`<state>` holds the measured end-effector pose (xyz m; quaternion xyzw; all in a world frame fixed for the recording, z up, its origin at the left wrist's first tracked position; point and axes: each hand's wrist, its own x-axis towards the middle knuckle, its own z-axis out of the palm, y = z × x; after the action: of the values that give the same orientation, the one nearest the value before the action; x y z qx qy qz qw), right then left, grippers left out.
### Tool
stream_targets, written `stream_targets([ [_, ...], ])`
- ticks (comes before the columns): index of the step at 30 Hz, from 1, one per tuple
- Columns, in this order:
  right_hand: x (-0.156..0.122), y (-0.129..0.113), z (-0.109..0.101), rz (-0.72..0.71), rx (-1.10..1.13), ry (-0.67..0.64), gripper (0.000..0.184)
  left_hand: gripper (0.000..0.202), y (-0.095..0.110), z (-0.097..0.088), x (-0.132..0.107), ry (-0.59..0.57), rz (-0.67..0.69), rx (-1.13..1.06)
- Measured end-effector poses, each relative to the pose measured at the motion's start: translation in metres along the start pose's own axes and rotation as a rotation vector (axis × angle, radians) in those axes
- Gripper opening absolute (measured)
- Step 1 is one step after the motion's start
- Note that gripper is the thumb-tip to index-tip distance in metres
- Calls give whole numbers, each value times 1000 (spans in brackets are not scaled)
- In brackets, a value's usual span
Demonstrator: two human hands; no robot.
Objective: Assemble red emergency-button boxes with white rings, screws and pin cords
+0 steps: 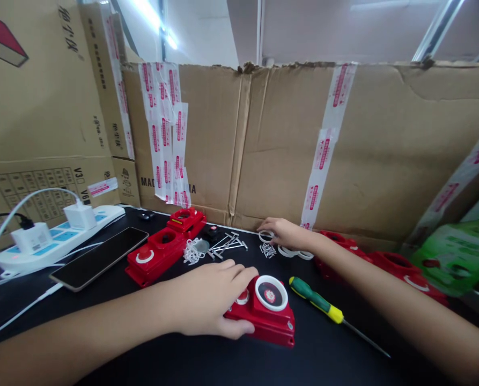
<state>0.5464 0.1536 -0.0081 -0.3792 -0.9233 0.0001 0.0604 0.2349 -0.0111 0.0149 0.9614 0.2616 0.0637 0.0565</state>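
Observation:
My left hand [211,297] is wrapped around the near red plastic housing [269,332], which lies on the black table. A white ring [258,294] surrounds the dark round face on that housing, and a red button shows partly beneath my fingers. Farther back, my right hand [287,234] has its fingers closed at a loose white ring [262,232], just above a small pile of screws [268,251]. More white rings [288,253] lie under and beside my right wrist. A green and yellow screwdriver [319,303] rests to the right of the near housing.
Red housings [154,256] stand back left, and others [392,262] sit right beside a green bottle [452,257]. Metal T-shaped rods [228,244] and white looped pieces [193,252] lie mid-table. A phone [102,257] and power strip [106,215] are left. Cardboard walls [283,139] enclose the back.

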Motion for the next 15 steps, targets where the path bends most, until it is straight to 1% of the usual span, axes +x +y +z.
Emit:
stream_targets([
  [2, 7, -1, -5, -38, 0, -68, 38, 73, 0, 1, 0, 6, -2, -6],
  [5, 12, -6, -11, -71, -7, -119, 38, 71, 0, 2, -1, 22, 3, -19],
  [10, 11, -13, -16, -80, -4, -149, 38, 70, 0, 1, 0, 30, 5, -32],
  [15, 5, -15, -19, -73, 6, -150, 37, 68, 0, 1, 0, 34, 4, -34],
])
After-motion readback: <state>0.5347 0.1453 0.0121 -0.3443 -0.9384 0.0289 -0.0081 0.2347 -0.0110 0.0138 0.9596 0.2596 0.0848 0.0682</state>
